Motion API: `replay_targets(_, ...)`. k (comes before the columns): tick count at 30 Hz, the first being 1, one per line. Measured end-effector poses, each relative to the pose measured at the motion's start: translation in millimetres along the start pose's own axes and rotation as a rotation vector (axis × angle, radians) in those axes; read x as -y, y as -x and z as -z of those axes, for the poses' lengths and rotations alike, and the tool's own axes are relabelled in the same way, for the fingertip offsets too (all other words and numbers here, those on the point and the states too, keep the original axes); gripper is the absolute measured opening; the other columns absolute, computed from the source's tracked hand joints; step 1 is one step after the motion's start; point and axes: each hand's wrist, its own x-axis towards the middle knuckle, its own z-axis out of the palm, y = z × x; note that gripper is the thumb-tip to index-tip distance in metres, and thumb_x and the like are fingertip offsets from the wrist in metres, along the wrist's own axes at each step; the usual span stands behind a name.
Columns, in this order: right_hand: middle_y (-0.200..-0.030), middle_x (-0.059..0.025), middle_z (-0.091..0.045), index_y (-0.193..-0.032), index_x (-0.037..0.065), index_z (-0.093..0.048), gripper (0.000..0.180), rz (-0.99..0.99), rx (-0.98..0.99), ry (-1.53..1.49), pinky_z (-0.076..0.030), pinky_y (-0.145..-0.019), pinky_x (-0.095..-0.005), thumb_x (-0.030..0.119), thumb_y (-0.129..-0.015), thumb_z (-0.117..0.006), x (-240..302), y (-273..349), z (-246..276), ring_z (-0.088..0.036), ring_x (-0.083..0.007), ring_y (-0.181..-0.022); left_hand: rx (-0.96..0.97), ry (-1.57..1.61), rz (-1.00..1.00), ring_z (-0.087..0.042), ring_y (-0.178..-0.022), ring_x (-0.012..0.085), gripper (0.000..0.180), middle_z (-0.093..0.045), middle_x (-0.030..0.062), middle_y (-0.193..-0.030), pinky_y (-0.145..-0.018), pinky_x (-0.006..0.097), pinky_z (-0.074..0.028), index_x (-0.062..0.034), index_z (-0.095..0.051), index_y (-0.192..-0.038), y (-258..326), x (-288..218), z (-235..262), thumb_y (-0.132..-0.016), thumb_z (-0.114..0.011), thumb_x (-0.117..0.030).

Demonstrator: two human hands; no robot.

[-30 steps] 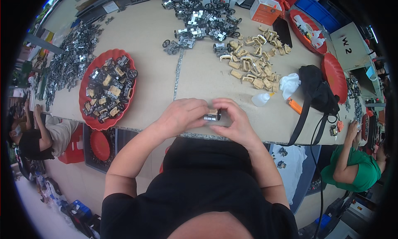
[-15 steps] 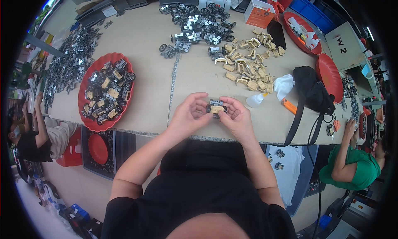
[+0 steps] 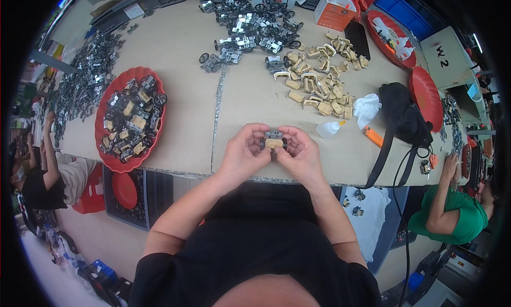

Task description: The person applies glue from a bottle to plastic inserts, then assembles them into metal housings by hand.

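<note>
Light: bright, even; white lamp [image 3: 477,43] shines beyond the far right corner of the table [image 3: 186,94] | Glare: silver parts [image 3: 245,42] sparkle near far edge | Shape: near edge bends, black round rim | Blur: person [image 3: 41,187] past left edge looks fuzzy

Small wheeled toy chassis [image 3: 273,133], gray, dark wheels left and right, tan piece [image 3: 274,143] across near half, facing up. Held over worktop [image 3: 186,94], near front edge; surface contact unclear.

Dark characters [image 3: 441,50] mark the pale panel [image 3: 451,54], while print on the orange box [image 3: 333,18] seems illegibly small.
</note>
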Motion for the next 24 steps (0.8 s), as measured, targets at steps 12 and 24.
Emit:
replay_targets(12,-0.089,-0.0062,-0.058,-0.106,-0.003,-0.048,0.034,0.009,-0.017,0.052,-0.045,-0.063,-0.0194,-0.002,-0.074,-0.056,0.4,-0.4,-0.8,-0.056,-0.0077,-0.075,0.007,0.017,-0.016,-0.054,-0.077,0.0066,0.035,-0.054,0.0054,-0.088,-0.067,0.020,-0.046,0.0014,-0.043,-0.106,1.0,4.6,0.7,-0.074,-0.056,0.005)
replay_targets(24,-0.088,-0.0074,-0.058,-0.103,-0.004,-0.047,0.029,-0.002,-0.045,0.025,-0.046,-0.065,-0.0197,-0.003,-0.075,-0.055,4.1,0.8,-3.6,-0.055,-0.0079,-0.076,0.053,-0.134,-0.029,-0.052,-0.090,0.0110,0.036,-0.050,0.0071,-0.098,-0.079,0.023,-0.044,0.0016,-0.041,-0.108,3.7,1.0,3.0,-0.075,-0.054,0.008)
